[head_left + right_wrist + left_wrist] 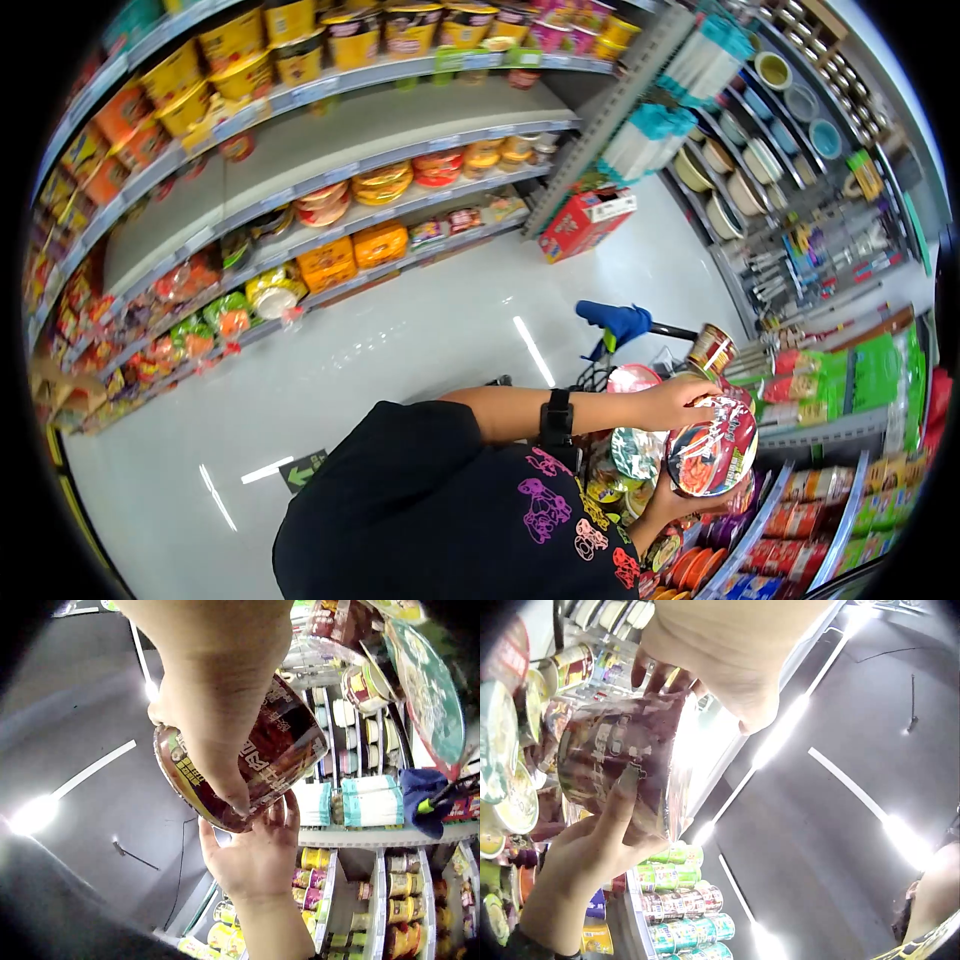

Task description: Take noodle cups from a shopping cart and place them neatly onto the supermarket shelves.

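Note:
A dark red instant noodle tub (712, 455) with a pictured lid is held between both hands in the head view. My right hand (695, 498) grips its side from below; in the right wrist view the thumb of that hand (217, 742) lies across the printed wall. My left hand (680, 402), above a black wristband, holds the tub's opposite edge with its fingers. The left wrist view shows the tub (622, 757) sideways, with the left hand (712, 667) at its top. Other noodle tubs (637, 452) are piled directly beside and beneath it.
A blue bundle (615, 320) on a dark bar is beside the pile. Shelves of noodle tubs (355, 38) line the far side of the aisle. A red box (585, 225) stands on the floor. Shelves with bowls (725, 215) and packaged goods (800, 520) are to the right.

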Available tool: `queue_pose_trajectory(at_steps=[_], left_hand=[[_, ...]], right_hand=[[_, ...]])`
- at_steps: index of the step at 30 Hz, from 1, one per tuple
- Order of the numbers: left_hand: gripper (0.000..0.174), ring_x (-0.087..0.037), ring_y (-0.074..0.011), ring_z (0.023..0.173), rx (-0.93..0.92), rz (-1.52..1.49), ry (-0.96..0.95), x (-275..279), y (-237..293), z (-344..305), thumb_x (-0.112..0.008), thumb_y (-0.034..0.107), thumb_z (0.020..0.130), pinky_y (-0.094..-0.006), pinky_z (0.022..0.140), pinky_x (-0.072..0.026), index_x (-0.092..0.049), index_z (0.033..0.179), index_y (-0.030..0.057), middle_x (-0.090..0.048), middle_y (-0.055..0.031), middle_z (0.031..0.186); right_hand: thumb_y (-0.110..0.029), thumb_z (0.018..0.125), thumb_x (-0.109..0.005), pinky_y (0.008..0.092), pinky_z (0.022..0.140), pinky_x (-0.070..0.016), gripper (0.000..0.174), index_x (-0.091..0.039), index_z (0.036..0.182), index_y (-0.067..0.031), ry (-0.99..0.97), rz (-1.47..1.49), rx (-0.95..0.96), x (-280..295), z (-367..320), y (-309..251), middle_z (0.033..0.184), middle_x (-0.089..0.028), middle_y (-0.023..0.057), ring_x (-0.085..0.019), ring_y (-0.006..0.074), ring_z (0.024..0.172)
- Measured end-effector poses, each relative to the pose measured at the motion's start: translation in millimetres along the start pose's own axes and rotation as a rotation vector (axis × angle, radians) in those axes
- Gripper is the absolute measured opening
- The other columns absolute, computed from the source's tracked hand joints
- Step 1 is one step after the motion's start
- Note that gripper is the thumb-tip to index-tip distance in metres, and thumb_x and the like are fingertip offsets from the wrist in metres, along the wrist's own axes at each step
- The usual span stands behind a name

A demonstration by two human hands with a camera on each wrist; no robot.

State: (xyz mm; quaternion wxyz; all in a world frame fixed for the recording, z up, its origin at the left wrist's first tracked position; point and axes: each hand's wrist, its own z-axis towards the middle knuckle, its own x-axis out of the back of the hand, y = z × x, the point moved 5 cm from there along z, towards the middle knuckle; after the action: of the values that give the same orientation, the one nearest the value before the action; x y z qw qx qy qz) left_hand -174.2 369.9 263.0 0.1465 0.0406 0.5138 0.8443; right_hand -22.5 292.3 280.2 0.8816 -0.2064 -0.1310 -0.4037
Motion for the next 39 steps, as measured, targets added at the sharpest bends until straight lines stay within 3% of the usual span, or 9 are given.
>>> queue_pose_trajectory(at_steps=[1,9,12,13,17,21,29,37,39], left_hand=[[0.043,-0.059,-0.0268,0.1,-0.034,0.037,0.043,10.5,2.1,-5.8,-0.056,0.026,0.091,-0.0348,0.087,-0.0461,-0.048,0.126,0.0023,-0.058,-0.0182,0.111],[0.041,-0.06,-0.0265,0.099,0.084,0.179,0.323,116.5,15.4,-96.4,-0.057,0.026,0.09,-0.0342,0.088,-0.0462,-0.052,0.122,0.0007,-0.061,-0.0177,0.109],[0.037,-0.063,-0.0194,0.095,0.194,0.137,0.367,150.9,24.4,-133.3,-0.056,0.024,0.09,-0.0307,0.085,-0.0482,-0.056,0.119,0.0003,-0.065,-0.0144,0.105],[0.037,-0.062,-0.0188,0.095,0.228,0.153,0.394,160.0,30.6,-146.4,-0.055,0.024,0.09,-0.0306,0.084,-0.0484,-0.055,0.119,0.0,-0.065,-0.0142,0.104],[0.038,-0.066,-0.0238,0.086,0.281,0.119,0.533,187.4,34.2,-187.0,-0.058,0.029,0.087,-0.0323,0.078,-0.0499,-0.06,0.111,-0.0003,-0.067,-0.0173,0.094],[0.036,-0.064,-0.0174,0.089,0.454,0.115,0.466,192.6,24.6,-212.6,-0.054,0.026,0.091,-0.0296,0.08,-0.0492,-0.058,0.114,-0.0014,-0.067,-0.0135,0.099],[0.039,-0.065,-0.0226,0.09,0.649,0.014,0.17,121.3,-17.2,-218.7,-0.053,0.033,0.091,-0.0326,0.08,-0.0484,-0.062,0.109,0.0,-0.067,-0.0167,0.098],[0.039,-0.056,-0.0276,0.094,0.675,0.064,-0.146,-18.3,-39.8,-253.0,-0.048,0.034,0.093,-0.035,0.086,-0.0424,-0.065,0.108,0.0019,-0.061,-0.0185,0.103],[0.04,-0.055,-0.0298,0.093,0.534,0.001,-0.24,-52.4,-41.4,-267.9,-0.045,0.034,0.094,-0.0372,0.085,-0.0427,-0.066,0.103,0.0008,-0.06,-0.0196,0.106]], right_hand=[[-0.011,0.057,-0.088,0.0465,0.112,-0.0278,0.121,-0.006,0.145,0.0021,-0.043,-0.164,0.006,-4.0,-4.2,-2.9,0.148,-0.019,0.0194,-0.029,0.0322,0.135],[-0.024,0.064,-0.083,0.0488,0.113,-0.0187,0.113,-0.01,0.148,-0.0048,-0.107,0.378,-0.019,-79.6,-24.2,-84.5,0.152,-0.013,0.0193,-0.02,0.034,0.139],[-0.019,0.063,-0.081,0.0472,0.112,-0.0218,0.114,-0.007,0.149,-0.0059,-0.214,0.665,-0.32,-107.2,-59.1,-108.0,0.151,-0.014,0.0179,-0.021,0.0317,0.138],[-0.016,0.061,-0.079,0.0461,0.112,-0.022,0.114,-0.008,0.149,-0.0059,-0.255,0.539,-0.188,-110.3,-57.3,-119.9,0.15,-0.014,0.0168,-0.021,0.0308,0.137],[-0.009,0.057,-0.074,0.0444,0.113,-0.0184,0.111,-0.01,0.148,-0.0048,-0.335,0.687,-0.305,-125.9,-82.9,-149.5,0.15,-0.015,0.0155,-0.021,0.0293,0.138],[-0.006,0.059,-0.074,0.0433,0.112,-0.0217,0.11,-0.009,0.148,-0.0049,-0.402,0.614,-0.344,-120.9,-101.2,-173.4,0.149,-0.016,0.0155,-0.023,0.0279,0.137],[-0.014,0.062,-0.08,0.0437,0.111,-0.0226,0.112,-0.009,0.148,-0.0061,-0.343,0.404,-0.613,-42.7,-150.8,-161.2,0.15,-0.016,0.0162,-0.024,0.0289,0.136],[-0.016,0.061,-0.081,0.043,0.112,-0.0217,0.111,-0.012,0.147,-0.0054,-0.045,0.317,-0.863,74.8,-223.0,-155.3,0.148,-0.018,0.0147,-0.024,0.0279,0.136],[-0.019,0.06,-0.083,0.0425,0.112,-0.0224,0.113,-0.012,0.147,-0.0055,0.052,0.302,-0.929,107.3,-240.0,-163.1,0.148,-0.018,0.0132,-0.025,0.0272,0.136]])
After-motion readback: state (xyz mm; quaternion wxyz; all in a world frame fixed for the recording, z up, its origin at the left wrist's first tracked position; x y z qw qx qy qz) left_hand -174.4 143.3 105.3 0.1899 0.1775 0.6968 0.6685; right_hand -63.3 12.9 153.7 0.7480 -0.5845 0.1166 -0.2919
